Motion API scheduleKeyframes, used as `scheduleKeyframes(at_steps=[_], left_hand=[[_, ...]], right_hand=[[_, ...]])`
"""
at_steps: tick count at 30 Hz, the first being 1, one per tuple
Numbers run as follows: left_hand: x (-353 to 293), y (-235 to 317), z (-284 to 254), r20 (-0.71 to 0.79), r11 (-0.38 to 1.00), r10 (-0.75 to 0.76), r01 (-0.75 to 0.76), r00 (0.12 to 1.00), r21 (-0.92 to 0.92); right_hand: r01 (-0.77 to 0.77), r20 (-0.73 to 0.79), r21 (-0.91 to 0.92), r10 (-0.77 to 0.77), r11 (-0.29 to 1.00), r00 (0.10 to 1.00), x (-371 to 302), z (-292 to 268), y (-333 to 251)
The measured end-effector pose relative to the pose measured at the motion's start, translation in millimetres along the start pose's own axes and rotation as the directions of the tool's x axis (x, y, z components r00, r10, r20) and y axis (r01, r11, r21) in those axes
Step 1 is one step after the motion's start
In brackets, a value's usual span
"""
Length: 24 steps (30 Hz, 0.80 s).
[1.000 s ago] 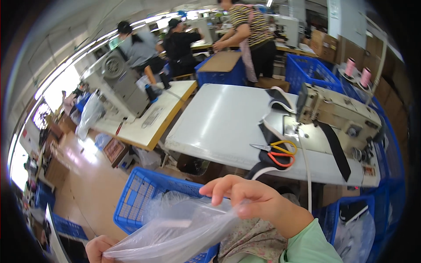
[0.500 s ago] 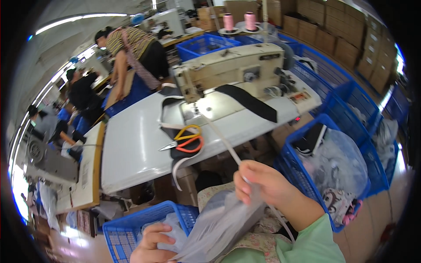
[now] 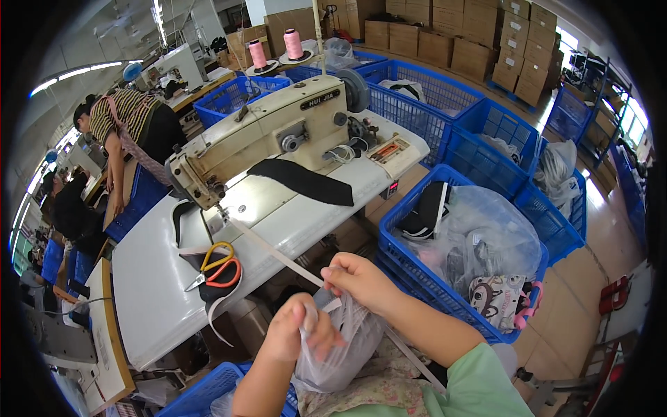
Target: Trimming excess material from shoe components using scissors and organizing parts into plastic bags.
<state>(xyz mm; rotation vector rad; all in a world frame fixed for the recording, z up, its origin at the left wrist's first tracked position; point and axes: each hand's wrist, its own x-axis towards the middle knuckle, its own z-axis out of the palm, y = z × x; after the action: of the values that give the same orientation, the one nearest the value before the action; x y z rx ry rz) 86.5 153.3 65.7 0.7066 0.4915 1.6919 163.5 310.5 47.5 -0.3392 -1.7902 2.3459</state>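
A translucent plastic bag rests on my lap over a floral apron, with something pale inside that I cannot make out. My left hand grips the bag's upper edge, its fingers partly behind the thin plastic. On the bag's other side, my right hand is closed on the rim. A narrow white strip stretches from under the needle of the sewing machine to my right hand and reappears below it across my lap. Scissors with orange and yellow handles lie on a black, white-edged piece at the white table.
A black fabric strip lies on the machine bed. To the right, a blue basket holds plastic bags and a patterned pouch. Another blue basket stands at lower left. Pink thread cones stand behind the machine; a person bends at far left.
My view has swung right, so the table sits further left. My left hand has risen to the bag's upper edge, and the bag is now bunched upright between both hands.
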Motion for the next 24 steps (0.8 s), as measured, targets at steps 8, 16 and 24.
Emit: scheduleKeyframes(at_steps=[8, 16, 24], left_hand=[[31, 15, 1, -0.518, 0.915, 0.146, 0.084, 0.843, 0.395], [26, 13, 7, -0.678, 0.817, 0.116, 0.319, 0.726, 0.481], [27, 5, 2, -0.421, 0.32, 0.158, 0.357, 0.893, 0.878]], right_hand=[[0.149, 0.031, 0.09, -0.153, 0.985, 0.988, -8, -7, -10], [0.223, 0.106, -0.055, -0.216, 0.973, 0.971, -4, 0, -7], [0.558, 0.25, -0.712, -0.588, 0.427, 0.769, -13, 15, -36]])
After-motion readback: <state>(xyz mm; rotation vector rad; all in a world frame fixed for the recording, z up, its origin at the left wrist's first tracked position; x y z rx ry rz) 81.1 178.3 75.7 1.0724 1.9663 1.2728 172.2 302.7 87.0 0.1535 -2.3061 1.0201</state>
